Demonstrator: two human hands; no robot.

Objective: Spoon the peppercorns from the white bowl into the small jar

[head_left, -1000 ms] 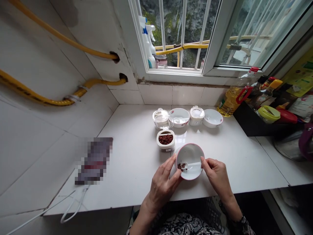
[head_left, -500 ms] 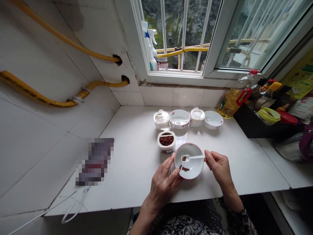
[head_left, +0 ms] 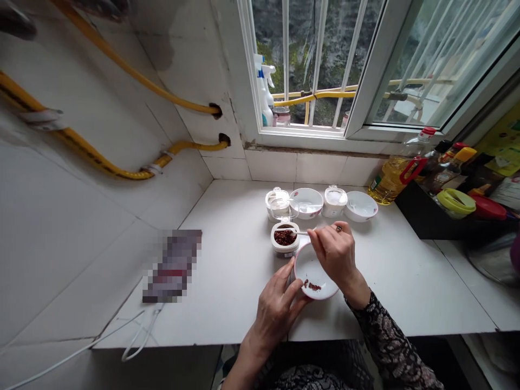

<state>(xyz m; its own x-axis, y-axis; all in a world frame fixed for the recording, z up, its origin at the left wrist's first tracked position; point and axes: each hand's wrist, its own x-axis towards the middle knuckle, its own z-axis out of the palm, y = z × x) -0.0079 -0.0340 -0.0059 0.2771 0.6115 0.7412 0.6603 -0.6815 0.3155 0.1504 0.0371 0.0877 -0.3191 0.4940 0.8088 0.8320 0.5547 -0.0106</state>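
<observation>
My left hand [head_left: 278,295] grips the left rim of a white bowl [head_left: 320,273], thumb inside and fingers around the outside. Some reddish-brown peppercorns [head_left: 312,286] lie at the bottom of that bowl. Pinched in my right hand [head_left: 335,252] is a small white spoon [head_left: 301,233], its handle passing over the bowl's far edge. The spoon's scoop end dips into an open spice jar [head_left: 285,250] full of dark red peppercorns, just behind the bowl. My right hand covers the bowl's far right part.
Behind the spice jar stand two white-lidded jars [head_left: 335,203] and two more bowls [head_left: 361,207]. An oil bottle [head_left: 392,176] and a black rack [head_left: 422,214] of condiments are at the right. A blurred dark object [head_left: 173,265] with a white cable lies left.
My right hand has carried the spoon from inside the bowl up and left into the spice jar. The peppercorns it held are out of it. My left hand keeps the bowl in place.
</observation>
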